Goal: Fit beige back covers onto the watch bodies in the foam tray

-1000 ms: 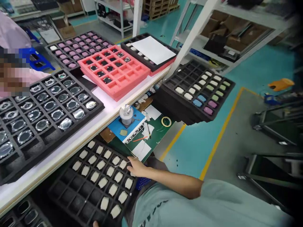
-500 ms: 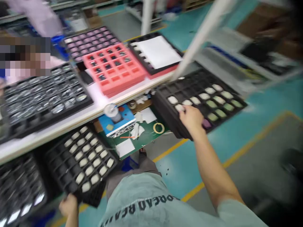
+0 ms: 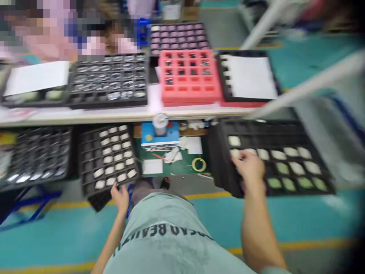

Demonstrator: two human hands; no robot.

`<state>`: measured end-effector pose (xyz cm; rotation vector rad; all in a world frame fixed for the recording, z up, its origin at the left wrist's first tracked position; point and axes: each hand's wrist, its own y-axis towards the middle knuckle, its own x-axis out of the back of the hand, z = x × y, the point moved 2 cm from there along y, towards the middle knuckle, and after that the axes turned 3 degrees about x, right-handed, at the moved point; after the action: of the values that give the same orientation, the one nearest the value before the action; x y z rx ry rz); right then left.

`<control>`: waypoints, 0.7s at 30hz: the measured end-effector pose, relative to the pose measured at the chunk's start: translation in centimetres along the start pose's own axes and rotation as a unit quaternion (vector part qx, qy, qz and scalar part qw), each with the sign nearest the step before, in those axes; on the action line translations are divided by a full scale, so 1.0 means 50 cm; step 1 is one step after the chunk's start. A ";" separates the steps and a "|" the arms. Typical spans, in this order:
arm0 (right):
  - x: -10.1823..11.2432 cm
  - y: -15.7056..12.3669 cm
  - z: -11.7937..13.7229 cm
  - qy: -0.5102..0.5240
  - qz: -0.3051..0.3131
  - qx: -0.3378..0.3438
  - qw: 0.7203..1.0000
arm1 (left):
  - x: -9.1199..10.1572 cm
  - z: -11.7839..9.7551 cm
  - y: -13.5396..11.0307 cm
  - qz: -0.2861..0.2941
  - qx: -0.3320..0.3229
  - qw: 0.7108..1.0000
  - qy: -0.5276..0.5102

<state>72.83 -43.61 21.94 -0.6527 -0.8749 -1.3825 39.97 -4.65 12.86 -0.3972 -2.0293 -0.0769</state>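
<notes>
My left hand [image 3: 121, 195] grips the near right corner of a black foam tray [image 3: 85, 167] that holds rows of white pieces [image 3: 115, 156], low at my left. My right hand [image 3: 249, 168] lies on a second black tray [image 3: 224, 179] at my right, fingers bent over its front cells beside the white pieces [image 3: 285, 153] and green pieces [image 3: 288, 183]. Motion blur hides whether those fingers hold anything.
A white bench edge [image 3: 119, 113] carries a pink tray [image 3: 188, 93], a black tray of shiny round parts [image 3: 108, 99] and a tray under white paper [image 3: 251, 76]. Below sit a blue device [image 3: 159, 135], a tape roll [image 3: 199, 164] and another dark tray [image 3: 37, 156]. Another person works across the bench.
The view has swung left and squared up to the bench. My right hand stays on the right tray; my left hand has shifted right along the left tray's near edge.
</notes>
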 end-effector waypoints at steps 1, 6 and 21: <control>-0.010 0.014 -0.010 -0.030 -0.009 -0.021 0.999 | -0.015 -0.046 0.008 0.029 -0.055 0.998 -0.010; -0.032 0.066 -0.075 -0.076 -0.022 -0.063 0.995 | -0.154 -0.470 -0.026 0.219 -0.444 0.868 -0.033; 0.111 0.146 -0.254 -0.033 0.047 0.096 0.994 | -0.377 -1.067 -0.269 0.260 -0.821 0.437 0.260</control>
<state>81.70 -56.42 20.42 -0.5867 -1.0032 -1.1809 89.16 -33.82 23.37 -1.8504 -0.4392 -1.6231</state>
